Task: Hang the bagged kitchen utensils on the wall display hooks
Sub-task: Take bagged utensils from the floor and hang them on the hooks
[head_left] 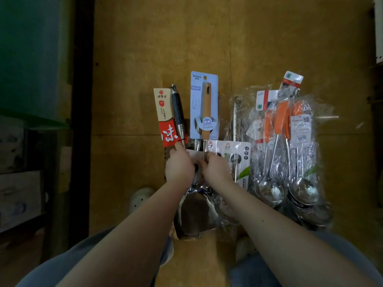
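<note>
The left hand (179, 167) is curled against the top of a bagged turner (193, 214). Its index finger points straight up to 12 o'clock and touches the lower edge of the red card on a dark-handled utensil (177, 112) already hanging on the wooden wall (134, 59). The other fingers look closed on the bag's white header, though the thumb is hidden.

The turner is at the centre of the view. Its header is pinched between the two hands and its steel blade hangs toward 6 o'clock, so the long axis runs 12 to 6, flat against the wall. A dark spot (196, 167) sits between the knuckles. I cannot tell whether it is a hook tip or the header's hanging hole.

At 12 o'clock from the hands hangs a blue-carded utensil with a wooden handle (204, 104). Its shank drops to just beside the right fingers.

The right hand (215, 169) has its fingers bent in, gripping the same header from the 3 o'clock side. Both hands are equally near the header, so the coming move likely depends on lining up the hole with a hook directly behind it.

Farther toward 3 o'clock are a white-and-green carded pack (240, 160) and then clear bags of orange-handled ladles (286, 146).
</note>
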